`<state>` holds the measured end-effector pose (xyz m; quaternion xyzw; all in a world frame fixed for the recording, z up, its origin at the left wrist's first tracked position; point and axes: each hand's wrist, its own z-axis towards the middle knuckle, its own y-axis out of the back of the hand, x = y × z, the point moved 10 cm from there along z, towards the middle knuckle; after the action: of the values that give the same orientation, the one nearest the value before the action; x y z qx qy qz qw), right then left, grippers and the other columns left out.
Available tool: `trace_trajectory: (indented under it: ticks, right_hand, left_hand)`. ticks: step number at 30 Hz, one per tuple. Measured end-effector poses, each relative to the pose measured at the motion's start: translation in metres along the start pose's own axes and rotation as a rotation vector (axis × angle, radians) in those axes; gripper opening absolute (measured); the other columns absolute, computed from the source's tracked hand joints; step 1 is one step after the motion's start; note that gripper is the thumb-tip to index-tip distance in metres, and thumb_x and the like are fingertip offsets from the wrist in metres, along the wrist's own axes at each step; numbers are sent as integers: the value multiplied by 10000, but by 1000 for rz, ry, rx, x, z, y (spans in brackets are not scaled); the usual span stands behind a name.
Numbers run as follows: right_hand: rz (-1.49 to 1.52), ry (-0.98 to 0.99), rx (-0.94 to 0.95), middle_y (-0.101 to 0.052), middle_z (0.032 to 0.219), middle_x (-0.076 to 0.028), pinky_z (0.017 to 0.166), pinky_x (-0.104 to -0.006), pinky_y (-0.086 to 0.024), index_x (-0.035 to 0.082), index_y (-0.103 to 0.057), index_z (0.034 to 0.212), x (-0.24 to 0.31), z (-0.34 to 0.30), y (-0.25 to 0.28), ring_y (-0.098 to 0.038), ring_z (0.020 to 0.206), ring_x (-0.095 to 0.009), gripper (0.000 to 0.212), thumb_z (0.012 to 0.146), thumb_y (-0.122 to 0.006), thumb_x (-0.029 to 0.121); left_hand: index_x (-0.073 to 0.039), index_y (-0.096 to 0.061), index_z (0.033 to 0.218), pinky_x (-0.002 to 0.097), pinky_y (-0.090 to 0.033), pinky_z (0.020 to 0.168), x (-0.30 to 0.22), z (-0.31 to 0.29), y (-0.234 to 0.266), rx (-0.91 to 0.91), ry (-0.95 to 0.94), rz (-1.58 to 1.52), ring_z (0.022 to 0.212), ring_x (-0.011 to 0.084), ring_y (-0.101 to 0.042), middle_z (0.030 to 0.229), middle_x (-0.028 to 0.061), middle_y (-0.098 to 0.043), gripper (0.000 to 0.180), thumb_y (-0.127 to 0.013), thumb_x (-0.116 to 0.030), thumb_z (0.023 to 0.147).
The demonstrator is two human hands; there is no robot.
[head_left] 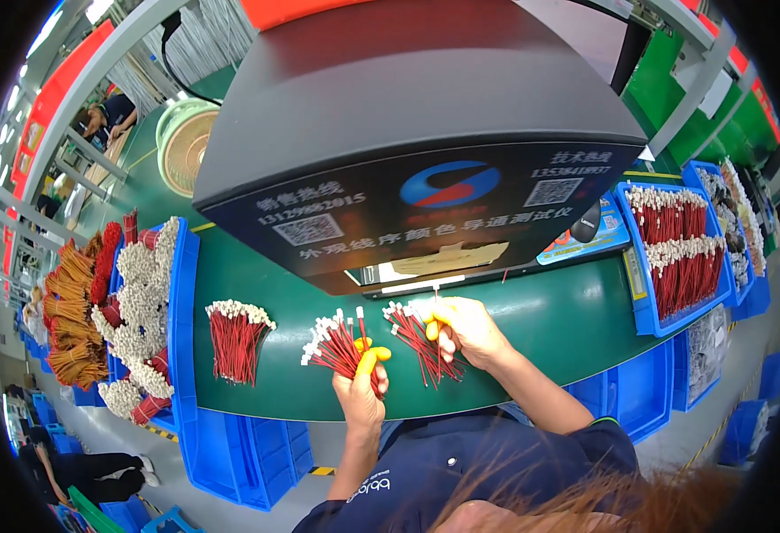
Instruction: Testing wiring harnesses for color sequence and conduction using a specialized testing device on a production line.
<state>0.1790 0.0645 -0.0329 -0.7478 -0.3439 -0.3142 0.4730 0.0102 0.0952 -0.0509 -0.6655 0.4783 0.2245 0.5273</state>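
Observation:
My left hand [363, 387], with yellow finger covers, is closed round a bunch of red wires [335, 346] with white connectors. One wire stands up apart from that bunch, near the thumb. My right hand [470, 330], also in yellow finger covers, pinches a wire whose white connector [436, 287] points at the lit slot of the large black box-shaped machine [407, 107]. Whether the connector touches the slot I cannot tell. Beneath the right hand lies a loose pile of red wires [427, 354], partly hidden by the fingers. Farther left, a fanned bundle of red wires [235, 345] rests on the green table [296, 302].
At the left, a blue bin [182, 302] holds many bundled wires. A blue tray [640, 298] of red wires stands at the right. Open blue bins [643, 391] hang below the table edge. A round fan [186, 147] stands behind, left of the machine. Other people work at far left.

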Motion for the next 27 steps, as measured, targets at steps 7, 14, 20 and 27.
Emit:
trace_trajectory:
  ticks: [7, 14, 20, 27]
  right_hand:
    - [2, -35, -77, -537, 613, -68, 292, -196, -325, -21, -545, 772, -8, 13, 8, -387, 332, -68, 218, 822, -502, 186]
    - [-61, -36, -163, -511, 565, -40, 298, -193, -319, -10, -547, 787, -3, 14, 8, -361, 317, -55, 216, 837, -468, 185]
    - [-560, 180, 53, -567, 675, -39, 473, -191, -407, -35, -555, 826, 1, -2, -35, -500, 525, -73, 155, 822, -518, 116]
    - [-256, 63, -64, -412, 439, -8, 307, -204, -302, 4, -519, 710, 12, 9, -5, -336, 314, -71, 233, 834, -447, 188]
  left_hand:
    - [-16, -508, 957, 205, -403, 400, 28, -6, -8, 45, 264, -27, 567, 122, -532, 796, 110, -596, 178, -549, -24, 784]
    - [-34, -509, 934, 203, -380, 390, 34, -2, -16, 72, 270, -70, 557, 123, -520, 754, 96, -591, 145, -535, -96, 806]
    - [-25, -522, 949, 208, -402, 392, 38, -5, -34, 160, 200, -54, 549, 107, -522, 715, 47, -556, 150, -529, -89, 814]
    - [4, -536, 929, 180, -309, 333, 27, -3, -25, 79, 199, -38, 453, 59, -447, 673, 72, -585, 154, -508, -109, 829]
